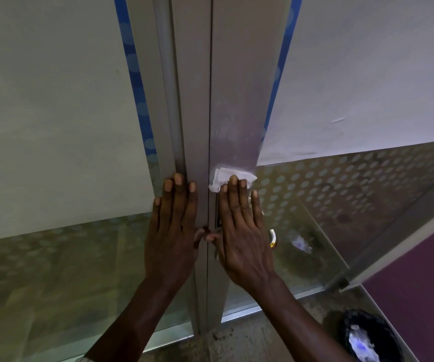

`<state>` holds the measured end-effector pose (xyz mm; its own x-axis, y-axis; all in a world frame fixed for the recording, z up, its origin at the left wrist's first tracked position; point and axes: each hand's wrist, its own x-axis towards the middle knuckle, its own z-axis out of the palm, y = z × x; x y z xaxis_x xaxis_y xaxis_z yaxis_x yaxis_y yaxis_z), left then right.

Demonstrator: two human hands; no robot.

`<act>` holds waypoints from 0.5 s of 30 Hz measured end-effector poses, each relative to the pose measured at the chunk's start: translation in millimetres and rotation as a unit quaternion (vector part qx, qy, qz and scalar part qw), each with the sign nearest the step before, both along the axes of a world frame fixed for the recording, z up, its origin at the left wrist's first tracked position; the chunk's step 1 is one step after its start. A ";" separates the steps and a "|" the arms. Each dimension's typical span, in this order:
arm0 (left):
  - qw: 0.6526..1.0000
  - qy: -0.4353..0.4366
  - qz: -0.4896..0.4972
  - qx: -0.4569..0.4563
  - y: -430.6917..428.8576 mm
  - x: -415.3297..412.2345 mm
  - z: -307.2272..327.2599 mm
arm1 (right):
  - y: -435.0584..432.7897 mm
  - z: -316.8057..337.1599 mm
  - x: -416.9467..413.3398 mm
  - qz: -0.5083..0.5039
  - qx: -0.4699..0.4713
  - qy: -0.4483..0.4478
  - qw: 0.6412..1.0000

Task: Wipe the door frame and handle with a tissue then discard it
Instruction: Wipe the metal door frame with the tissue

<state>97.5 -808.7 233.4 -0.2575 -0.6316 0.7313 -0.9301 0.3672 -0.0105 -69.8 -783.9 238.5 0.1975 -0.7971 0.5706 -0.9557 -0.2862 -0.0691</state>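
A grey metal door frame (231, 100) runs up the middle of the head view, split by a dark vertical seam. A crumpled white tissue (226, 177) lies against the right-hand strip, pinned under the fingertips of my right hand (242, 231), which is spread flat on the metal. My left hand (174, 231) rests flat on the left strip, fingers pointing up, holding nothing. A curved silver door handle (273, 239) pokes out just right of my right hand, mostly hidden by it. A lock plate (218, 220) shows between the hands.
Frosted glass panels with a dotted band stand on both sides of the frame (341, 184). A black bin (367, 338) lined with a bag and holding white waste sits on the floor at the lower right. A purple panel (419, 283) is beside it.
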 end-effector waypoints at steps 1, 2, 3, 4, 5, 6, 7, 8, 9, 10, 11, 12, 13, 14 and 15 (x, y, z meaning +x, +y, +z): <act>1.000 0.004 0.000 -0.003 -0.4 -0.7 -0.4 | -4.7 12.2 -0.3 0.002 -0.012 -0.001 1.000; 1.000 0.006 0.002 -0.005 -0.7 -1.3 -0.2 | -10.2 28.7 0.2 0.005 -0.029 -0.007 1.000; 1.000 0.007 0.004 -0.004 -0.8 -2.1 0.0 | -15.1 48.6 0.9 0.008 -0.051 -0.020 0.998; 1.000 0.006 0.005 -0.005 -0.8 -2.2 -0.1 | -19.6 69.5 2.3 0.011 -0.077 -0.034 0.996; 1.000 0.006 0.005 -0.008 -0.5 -1.6 -0.1 | -22.9 88.8 3.9 0.015 -0.100 -0.046 0.994; 1.000 0.005 0.004 -0.012 0.0 -1.7 -0.2 | -25.2 104.1 5.0 0.017 -0.119 -0.054 0.991; 1.000 0.004 0.003 -0.014 0.5 -1.4 0.2 | -26.6 114.1 6.3 0.020 -0.135 -0.059 0.989; 1.000 0.003 0.003 -0.013 0.9 -1.2 0.7 | -27.1 117.9 7.4 0.020 -0.144 -0.061 0.988; 1.000 0.003 0.003 -0.011 1.2 -1.0 1.2 | -26.5 116.0 8.1 0.017 -0.144 -0.063 0.987; 1.000 0.005 0.004 -0.009 1.3 -0.7 1.4 | -25.5 109.5 8.7 0.012 -0.139 -0.062 0.988; 1.000 0.006 0.006 -0.008 1.5 -0.5 1.6 | -23.7 99.4 9.6 0.005 -0.127 -0.060 0.990; 1.000 0.004 0.008 -0.006 1.9 -0.1 1.8 | -20.7 86.7 10.8 0.000 -0.111 -0.057 0.992; 1.000 0.001 0.009 -0.005 2.0 0.2 1.7 | -16.4 72.8 12.6 -0.004 -0.092 -0.057 0.994; 1.000 -0.001 0.008 -0.005 1.7 0.5 1.4 | -11.9 58.6 14.4 -0.009 -0.074 -0.058 0.996; 1.000 -0.002 0.007 -0.003 1.3 0.7 1.3 | -7.8 45.6 16.3 -0.016 -0.059 -0.060 0.996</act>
